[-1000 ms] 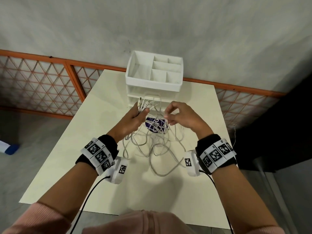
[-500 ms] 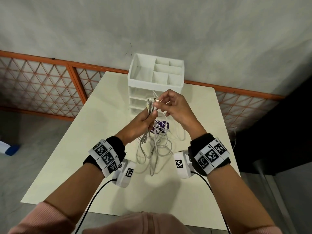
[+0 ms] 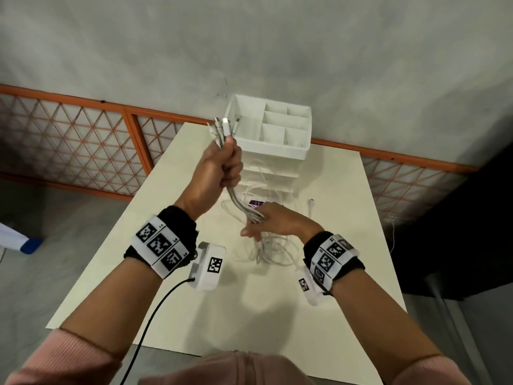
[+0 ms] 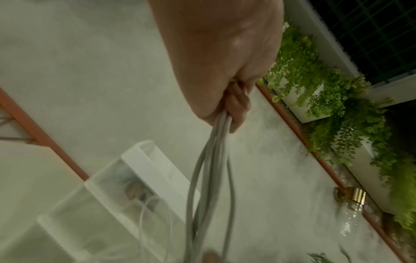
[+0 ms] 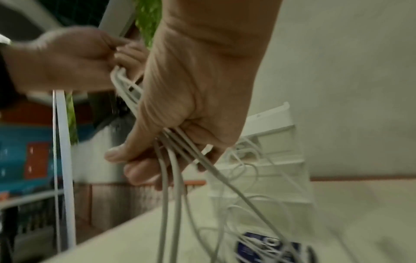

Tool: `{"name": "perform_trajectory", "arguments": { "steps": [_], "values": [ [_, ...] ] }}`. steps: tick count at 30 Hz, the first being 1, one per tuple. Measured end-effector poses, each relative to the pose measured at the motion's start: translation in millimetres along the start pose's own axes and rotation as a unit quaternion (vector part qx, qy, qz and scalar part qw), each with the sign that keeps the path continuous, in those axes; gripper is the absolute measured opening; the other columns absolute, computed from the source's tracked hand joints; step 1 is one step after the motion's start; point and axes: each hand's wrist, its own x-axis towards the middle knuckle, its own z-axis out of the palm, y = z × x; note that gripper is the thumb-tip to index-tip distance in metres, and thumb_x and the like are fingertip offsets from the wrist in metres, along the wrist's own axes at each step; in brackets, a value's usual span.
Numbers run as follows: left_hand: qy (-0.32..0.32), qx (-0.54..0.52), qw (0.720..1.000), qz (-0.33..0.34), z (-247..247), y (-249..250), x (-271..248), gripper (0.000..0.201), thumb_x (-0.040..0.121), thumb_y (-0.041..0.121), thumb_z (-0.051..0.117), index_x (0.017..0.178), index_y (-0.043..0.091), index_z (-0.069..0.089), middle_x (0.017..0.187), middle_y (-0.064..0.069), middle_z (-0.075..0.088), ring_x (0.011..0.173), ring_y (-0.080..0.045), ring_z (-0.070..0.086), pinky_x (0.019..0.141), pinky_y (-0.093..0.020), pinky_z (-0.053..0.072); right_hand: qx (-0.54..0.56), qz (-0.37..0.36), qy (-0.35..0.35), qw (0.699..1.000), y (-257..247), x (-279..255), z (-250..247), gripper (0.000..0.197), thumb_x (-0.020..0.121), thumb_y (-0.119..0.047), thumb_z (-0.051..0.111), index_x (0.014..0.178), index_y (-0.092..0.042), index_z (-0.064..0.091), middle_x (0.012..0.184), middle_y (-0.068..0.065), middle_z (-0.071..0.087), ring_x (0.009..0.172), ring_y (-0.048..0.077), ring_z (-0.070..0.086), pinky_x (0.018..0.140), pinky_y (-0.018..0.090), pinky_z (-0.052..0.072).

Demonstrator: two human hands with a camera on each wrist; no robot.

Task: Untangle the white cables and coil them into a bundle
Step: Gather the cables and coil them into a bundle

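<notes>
Several white cables [image 3: 241,202] run in one bunch from my left hand [image 3: 226,168] down to my right hand [image 3: 259,223]. The left hand is raised in front of the organizer and grips the bunch in a fist, with the plug ends [image 3: 225,128] sticking up above it. The left wrist view shows the cables [image 4: 209,178] leaving that fist [image 4: 227,105]. Lower, my right hand [image 5: 157,160] has thumb and fingers curled round the same cables [image 5: 173,186]. Loose loops [image 3: 273,254] lie on the table below it.
A white drawer organizer [image 3: 277,151] stands at the far side of the cream table [image 3: 155,259], with thin cables hanging over its front. A purple-labelled item [image 3: 256,202] lies behind my right hand, and one loose plug end [image 3: 311,204] lies to its right. An orange lattice fence [image 3: 69,140] runs behind the table.
My left hand has lifted the plug ends high. My right hand left the plug ends and slid down the bunch towards the table, drawing the cables straighter.
</notes>
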Motion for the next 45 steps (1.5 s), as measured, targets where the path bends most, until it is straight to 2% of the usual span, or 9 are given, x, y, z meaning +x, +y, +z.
{"name": "perform_trajectory", "arguments": {
  "steps": [6,10,13,18,26,30,38,41,45],
  "values": [
    [0.09,0.219,0.97,0.056,-32.8,11.8,-15.7,0.037,0.083,0.027,0.07,0.061,0.022,0.041,0.047,0.01,0.028,0.04,-0.008,0.022,0.041,-0.021,0.024,-0.17,0.089,0.065,0.979,34.2,-10.5,-15.0,0.031,0.088,-0.046,0.058,0.063,-0.029,0.057,0.083,0.001,0.077,0.088,0.009,0.058,0.097,0.034,0.026],
    [-0.058,0.498,0.862,-0.07,-35.4,-1.2,-23.8,0.033,0.058,0.035,0.086,0.067,0.021,0.057,0.045,0.01,0.033,0.036,-0.007,0.034,0.041,-0.015,0.024,-0.011,0.015,0.123,0.992,5.9,-18.7,-24.9,0.013,0.085,-0.021,0.066,0.079,-0.011,0.072,0.068,0.014,0.073,0.051,0.002,0.058,0.061,0.023,0.043],
    [-0.08,0.543,0.832,-0.079,-29.9,-24.7,-26.2,0.042,0.073,0.026,0.08,0.052,0.028,0.043,0.041,0.014,0.042,0.038,0.005,0.046,0.043,-0.012,0.032,0.029,-0.053,0.17,0.984,-18.9,-21.1,-37.0,0.016,0.085,-0.017,0.065,0.07,-0.021,0.067,0.045,0.005,0.06,0.041,0.013,0.059,0.055,0.026,0.043],
    [0.007,0.527,0.85,0.002,-44.9,-24.5,-14.6,0.036,0.089,0.024,0.063,0.059,0.027,0.044,0.05,0.005,0.049,0.042,-0.001,0.049,0.047,-0.015,0.035,0.053,-0.025,0.146,0.988,-13.6,-20.5,-50.2,0.027,0.08,-0.029,0.074,0.084,-0.003,0.068,0.052,0.006,0.06,0.036,0.011,0.051,0.042,0.021,0.043],
    [0.147,0.514,0.84,0.094,-50.9,-17.1,-3.0,0.034,0.089,0.023,0.063,0.064,0.011,0.044,0.048,0.005,0.04,0.045,-0.012,0.038,0.045,-0.018,0.027,0.06,0.039,0.115,0.991,40.8,-16.2,-42.5,0.017,0.077,-0.034,0.075,0.065,-0.025,0.066,0.059,0.007,0.064,0.058,0.016,0.061,0.072,0.034,0.047],
    [0.19,0.488,0.85,0.049,-54.9,-26.7,-0.1,0.039,0.09,0.024,0.062,0.059,0.013,0.04,0.049,0.002,0.04,0.047,-0.016,0.037,0.045,-0.023,0.027,0.114,0.019,0.191,0.975,36.2,-18.8,-50.5,0.03,0.08,-0.036,0.072,0.081,-0.007,0.067,0.036,-0.007,0.045,0.038,0.011,0.045,0.062,0.036,0.047],
    [0.153,0.507,0.836,-0.141,-73.5,-54.4,1.5,0.037,0.083,0.025,0.07,0.057,0.012,0.047,0.055,0.0,0.043,0.067,-0.026,0.046,0.051,-0.029,0.03,0.256,-0.06,0.139,0.955,24.4,-25.3,-57.9,0.025,0.099,-0.024,0.043,0.083,-0.007,0.053,0.048,-0.011,0.043,0.045,0.005,0.051,0.06,0.018,0.048],
    [0.141,0.463,0.863,-0.143,-67.3,-64.1,-2.6,0.032,0.071,0.025,0.082,0.086,0.01,0.058,0.06,0.004,0.044,0.06,-0.017,0.045,0.052,-0.024,0.032,0.212,-0.033,0.139,0.967,16.2,-20.9,-57.6,0.029,0.1,-0.03,0.041,0.082,-0.012,0.055,0.047,-0.013,0.033,0.038,0.003,0.031,0.046,0.018,0.037],
    [0.221,0.286,0.932,0.011,-43.2,-57.2,-9.7,0.037,0.073,0.019,0.08,0.084,0.012,0.046,0.058,0.007,0.037,0.043,-0.002,0.031,0.044,-0.012,0.03,0.037,0.061,0.2,0.977,11.6,-10.2,-58.3,0.032,0.098,-0.036,0.043,0.084,-0.012,0.057,0.06,-0.005,0.041,0.043,0.005,0.037,0.047,0.021,0.033]
  ]
}}
